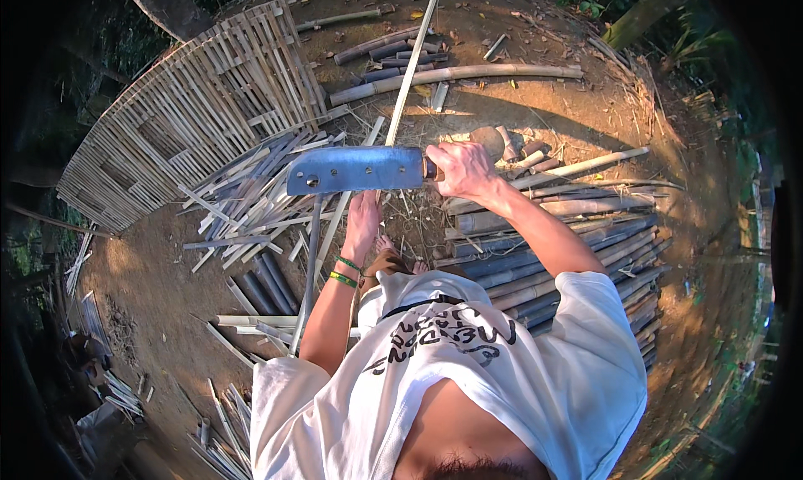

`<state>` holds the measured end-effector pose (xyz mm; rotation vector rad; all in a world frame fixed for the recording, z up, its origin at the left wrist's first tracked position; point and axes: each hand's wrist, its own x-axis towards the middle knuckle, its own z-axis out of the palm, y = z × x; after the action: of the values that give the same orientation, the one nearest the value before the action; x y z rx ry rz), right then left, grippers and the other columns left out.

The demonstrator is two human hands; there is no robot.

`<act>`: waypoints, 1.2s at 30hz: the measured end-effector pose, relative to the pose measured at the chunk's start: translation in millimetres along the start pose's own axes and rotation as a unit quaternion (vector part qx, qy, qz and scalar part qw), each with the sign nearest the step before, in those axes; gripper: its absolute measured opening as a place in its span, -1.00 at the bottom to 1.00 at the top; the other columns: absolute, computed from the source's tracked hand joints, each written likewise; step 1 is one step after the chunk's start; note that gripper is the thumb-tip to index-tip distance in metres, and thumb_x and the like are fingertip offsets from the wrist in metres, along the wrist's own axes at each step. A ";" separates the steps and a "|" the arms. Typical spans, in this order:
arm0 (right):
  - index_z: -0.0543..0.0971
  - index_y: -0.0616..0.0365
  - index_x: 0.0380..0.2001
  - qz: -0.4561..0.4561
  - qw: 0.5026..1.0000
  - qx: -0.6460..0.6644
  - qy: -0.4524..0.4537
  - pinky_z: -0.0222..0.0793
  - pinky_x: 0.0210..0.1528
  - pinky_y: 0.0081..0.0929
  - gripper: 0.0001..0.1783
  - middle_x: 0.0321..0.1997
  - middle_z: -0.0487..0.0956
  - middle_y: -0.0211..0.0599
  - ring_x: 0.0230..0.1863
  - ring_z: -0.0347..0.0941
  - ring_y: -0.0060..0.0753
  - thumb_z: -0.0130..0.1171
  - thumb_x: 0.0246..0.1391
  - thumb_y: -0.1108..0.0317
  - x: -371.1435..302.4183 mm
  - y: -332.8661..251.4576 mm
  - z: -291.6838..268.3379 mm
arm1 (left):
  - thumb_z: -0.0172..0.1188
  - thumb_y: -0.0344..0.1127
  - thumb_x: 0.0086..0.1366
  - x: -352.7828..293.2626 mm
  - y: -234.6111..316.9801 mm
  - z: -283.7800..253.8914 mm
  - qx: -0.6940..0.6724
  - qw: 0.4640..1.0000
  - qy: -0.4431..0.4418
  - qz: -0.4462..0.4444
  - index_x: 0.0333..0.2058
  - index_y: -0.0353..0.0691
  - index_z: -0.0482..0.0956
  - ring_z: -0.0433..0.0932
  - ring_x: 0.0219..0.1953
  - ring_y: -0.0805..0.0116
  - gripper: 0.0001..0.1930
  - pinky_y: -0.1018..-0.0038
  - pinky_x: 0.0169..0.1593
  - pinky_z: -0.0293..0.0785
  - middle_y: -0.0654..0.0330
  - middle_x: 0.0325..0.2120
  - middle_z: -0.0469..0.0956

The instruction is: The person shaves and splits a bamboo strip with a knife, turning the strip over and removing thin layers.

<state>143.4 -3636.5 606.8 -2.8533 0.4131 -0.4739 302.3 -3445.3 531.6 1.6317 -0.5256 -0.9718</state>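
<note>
My right hand (462,170) is closed round the handle of a broad-bladed cleaver (368,169). Its wide steel blade, with several round marks or holes, points left. Just below the blade, my left hand (363,222) grips a long, pale bamboo strip (414,66). This strip stands away from me, passes behind the blade and runs back along my left forearm. The blade hides part of the strip and the tips of my left fingers; I cannot tell whether steel and bamboo touch.
Split bamboo strips (242,191) lie heaped at the left, before a slatted bamboo panel (201,95). Stacked bamboo poles (535,266) lie at my right. A long curved pole (477,74) rests on the dirt ahead. My bare feet (385,243) are below my hands.
</note>
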 end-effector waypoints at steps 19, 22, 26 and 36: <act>0.50 0.15 -0.36 -0.083 0.995 -0.056 0.003 0.53 -0.42 -0.07 -0.59 -0.52 0.56 -0.07 -0.46 0.59 0.06 0.26 -0.46 0.34 14.7 13.2 -45.4 | -0.15 0.15 0.50 -30.7 33.2 1.7 -0.044 0.998 0.025 -0.047 -0.63 -0.17 0.35 0.13 -0.74 0.54 -0.40 0.50 -0.62 0.02 0.35 -0.77 0.21; 0.50 0.15 -0.39 -0.024 1.000 -0.020 0.000 0.54 -0.42 -0.07 -0.62 -0.53 0.57 -0.07 -0.49 0.58 0.02 0.25 -0.45 0.35 22.2 -4.2 -38.5 | -0.15 0.13 0.50 -19.0 47.0 -12.3 -0.021 0.999 0.005 -0.028 -0.61 -0.17 0.35 0.14 -0.74 0.54 -0.41 0.50 -0.62 0.03 0.34 -0.76 0.22; 0.49 0.18 -0.41 -0.087 0.993 -0.084 0.000 0.53 -0.51 -0.13 -0.70 -0.57 0.56 -0.05 -0.56 0.57 -0.04 0.22 -0.34 0.38 33.8 -4.0 -19.9 | -0.16 0.14 0.51 -12.1 13.3 -31.8 -0.001 1.000 0.020 0.022 -0.60 -0.19 0.34 0.16 -0.71 0.53 -0.41 0.49 -0.60 0.05 0.34 -0.75 0.22; 0.45 0.16 -0.48 -0.182 0.975 -0.126 -0.016 0.36 -0.67 -0.30 -0.75 -0.69 0.41 -0.35 -0.71 0.35 -0.37 0.19 -0.38 0.39 63.4 15.7 -34.6 | -0.17 0.16 0.49 -26.9 -31.7 -59.1 -0.001 0.999 -0.001 -0.040 -0.67 -0.23 0.34 0.21 -0.67 0.48 -0.35 0.41 -0.56 0.11 0.28 -0.77 0.25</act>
<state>185.3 -3676.6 652.6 -3.1922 -0.0669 -0.4639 330.5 -3381.2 513.3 1.6606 -0.4641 -1.0324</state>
